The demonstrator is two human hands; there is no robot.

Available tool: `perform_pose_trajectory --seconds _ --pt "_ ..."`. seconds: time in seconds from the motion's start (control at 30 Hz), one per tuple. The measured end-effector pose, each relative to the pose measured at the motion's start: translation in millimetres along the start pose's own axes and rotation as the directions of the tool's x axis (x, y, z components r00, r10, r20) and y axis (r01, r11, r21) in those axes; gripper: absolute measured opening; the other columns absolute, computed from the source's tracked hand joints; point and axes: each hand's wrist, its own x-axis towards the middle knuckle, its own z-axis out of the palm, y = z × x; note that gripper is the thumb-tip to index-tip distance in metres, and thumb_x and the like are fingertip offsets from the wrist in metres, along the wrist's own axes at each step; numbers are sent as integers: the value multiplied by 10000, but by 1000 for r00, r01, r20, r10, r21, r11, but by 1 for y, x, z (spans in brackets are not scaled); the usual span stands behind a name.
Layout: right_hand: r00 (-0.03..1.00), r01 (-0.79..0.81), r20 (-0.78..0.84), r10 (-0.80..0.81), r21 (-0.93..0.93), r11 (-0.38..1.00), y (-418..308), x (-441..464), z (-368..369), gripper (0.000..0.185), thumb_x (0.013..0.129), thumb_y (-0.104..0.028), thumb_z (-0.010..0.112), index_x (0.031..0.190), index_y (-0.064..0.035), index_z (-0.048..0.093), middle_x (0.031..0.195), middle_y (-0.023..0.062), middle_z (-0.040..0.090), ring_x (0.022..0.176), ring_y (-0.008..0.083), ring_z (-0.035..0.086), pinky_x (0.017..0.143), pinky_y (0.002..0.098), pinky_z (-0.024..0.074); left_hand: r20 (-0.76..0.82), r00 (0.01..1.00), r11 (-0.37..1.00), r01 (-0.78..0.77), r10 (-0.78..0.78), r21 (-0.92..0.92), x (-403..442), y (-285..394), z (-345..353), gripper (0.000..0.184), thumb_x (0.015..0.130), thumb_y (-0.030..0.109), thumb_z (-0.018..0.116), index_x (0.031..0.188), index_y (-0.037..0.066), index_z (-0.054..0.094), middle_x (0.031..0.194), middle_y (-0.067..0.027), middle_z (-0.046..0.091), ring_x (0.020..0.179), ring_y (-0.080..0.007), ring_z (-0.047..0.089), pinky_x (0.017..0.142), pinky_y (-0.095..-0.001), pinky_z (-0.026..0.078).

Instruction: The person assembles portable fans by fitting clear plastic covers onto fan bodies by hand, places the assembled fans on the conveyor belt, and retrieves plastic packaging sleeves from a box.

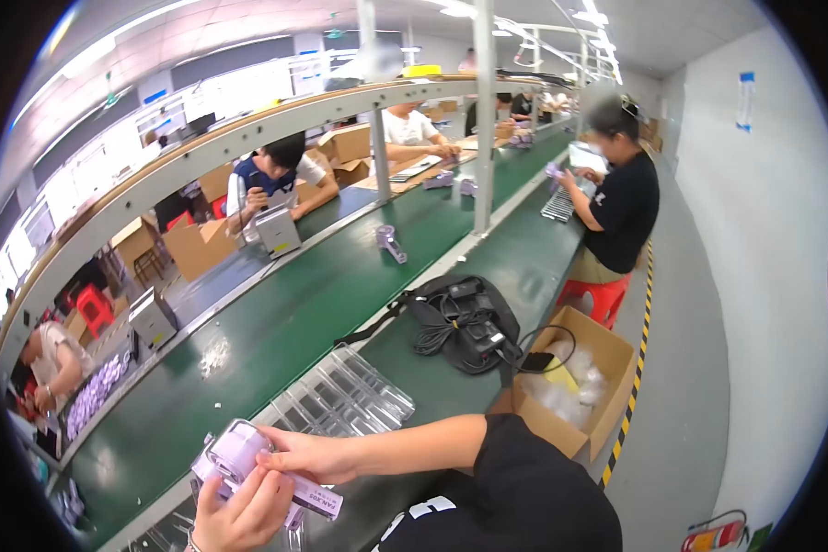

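Observation:
Low in the head view, both my hands are closed on a lilac handheld fan (239, 448) with a printed strip that seems to start with "FAN". Clear plastic shows around parts of it. My left hand (242, 517) grips it from below, fingers curled over its near side. From the right, my right hand (302, 454) presses thumb and fingers against its upper side. Just beyond my hands lies a clear plastic tray (345, 396) with long compartments, on the bench edge. Part of the fan is hidden behind my fingers.
A green conveyor belt (290, 308) runs alongside, carrying another lilac fan (391, 244). A black bag (465, 317) with cables sits right of the tray. An open carton (570, 386) holds plastic bags. Metal posts (485, 120) rise from the line. Several co-workers sit along it.

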Motion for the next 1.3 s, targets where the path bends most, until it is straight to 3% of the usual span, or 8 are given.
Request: perform_pose_trajectory --seconds 0.07,0.17,0.43,0.57,0.73,1.1,1.2,1.3 --pt "997 7 -72 -1 91 996 3 7 3 651 923 -366 571 1422 -165 205 1249 88 476 1064 187 552 831 355 521 -171 979 993 114 -107 33 -14 0 14 238 728 175 667 963 190 701 1061 29 590 1018 -179 568 1027 -546 273" --pt "959 -145 -222 177 153 978 -2 12 -4 625 920 -334 579 1398 -187 203 1082 118 513 666 232 650 472 377 556 55 958 952 287 -282 -110 -36 3 18 166 707 128 619 865 156 661 940 22 593 942 -178 554 1002 -551 279" --pt "830 -75 -535 -158 -388 919 -29 -5 -62 542 791 -107 705 1246 -30 421 1026 115 621 907 165 623 753 309 522 320 573 632 765 -755 121 -164 -20 -13 209 665 134 631 871 99 629 846 -64 585 870 -259 549 865 -437 381" --pt "828 -200 -526 -194 -601 774 -65 -25 -57 628 674 -200 751 1202 -37 453 950 47 589 733 117 591 533 243 482 410 450 601 686 -793 410 -282 -23 -34 263 698 89 586 959 90 615 938 -67 588 944 -272 558 752 -372 483" --pt "813 -117 -521 -259 -583 804 -75 -35 -67 853 654 -122 745 1375 -13 303 1119 132 546 847 205 623 600 285 562 611 -9 454 660 -792 599 -399 7 -46 49 785 85 557 805 125 578 832 -60 564 689 -254 637 588 -380 510" --pt "857 -37 -464 -223 -488 872 -70 -40 -79 771 757 -75 675 1408 -30 264 1277 165 489 1101 250 562 818 331 568 631 -41 285 868 -775 406 -434 49 -47 297 786 12 526 1020 133 664 1158 -46 583 930 -272 641 813 -391 526" --pt "848 -36 -476 -232 -488 872 -68 -33 -77 759 744 -55 678 1392 -22 282 1282 170 485 1078 246 574 769 339 593 449 -370 49 726 -813 686 -421 6 -39 183 776 44 567 921 117 652 1048 -69 618 921 -284 628 803 -396 523" --pt "848 -55 -466 -253 -551 833 -67 -30 -80 805 699 -35 709 1387 -12 293 1244 153 499 1017 229 596 713 321 600 298 -320 24 645 -899 764 -448 -18 -4 112 785 101 579 871 97 652 947 -115 641 903 -270 639 765 -406 525"
